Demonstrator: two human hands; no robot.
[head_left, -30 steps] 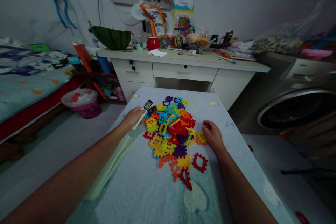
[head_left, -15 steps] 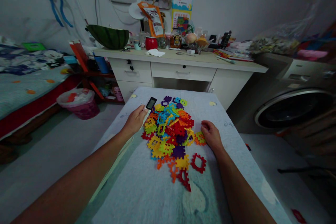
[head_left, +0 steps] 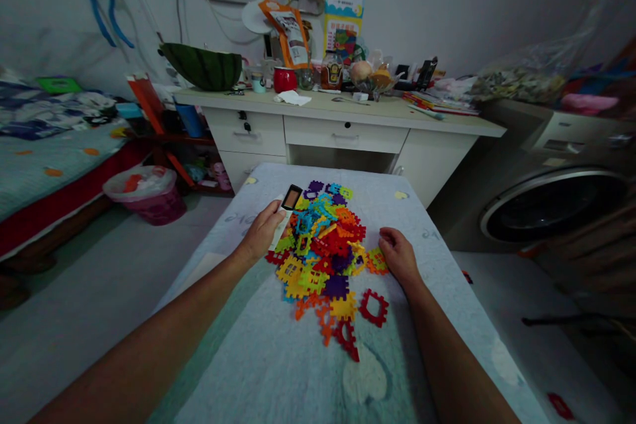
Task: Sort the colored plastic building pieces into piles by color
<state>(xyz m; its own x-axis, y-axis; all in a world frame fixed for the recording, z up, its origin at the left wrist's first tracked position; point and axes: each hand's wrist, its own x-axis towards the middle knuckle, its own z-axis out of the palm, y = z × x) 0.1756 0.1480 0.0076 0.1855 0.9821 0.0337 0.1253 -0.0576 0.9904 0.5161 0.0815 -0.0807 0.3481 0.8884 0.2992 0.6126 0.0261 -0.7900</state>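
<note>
A heap of colourful plastic interlocking tiles (head_left: 325,245) lies in the middle of a low table under a pale blue cloth (head_left: 278,358). My left hand (head_left: 261,232) is closed round a white strip with a small dark screen-like end (head_left: 291,197), at the heap's left edge. My right hand (head_left: 397,255) rests curled on the cloth at the heap's right edge, touching an orange and green tile (head_left: 378,260). A red frame-shaped tile (head_left: 373,307) lies apart, near my right forearm.
A white desk (head_left: 348,129) crowded with a halved watermelon (head_left: 201,66), red mug and bottles stands beyond the table. To the left are a bed (head_left: 44,165) and a pink waste bin (head_left: 144,192). A washing machine (head_left: 556,205) stands at right.
My left hand has lifted the white strip and moved it right, closer over the heap's left edge. My right hand has hardly moved. The view has shifted slightly.
</note>
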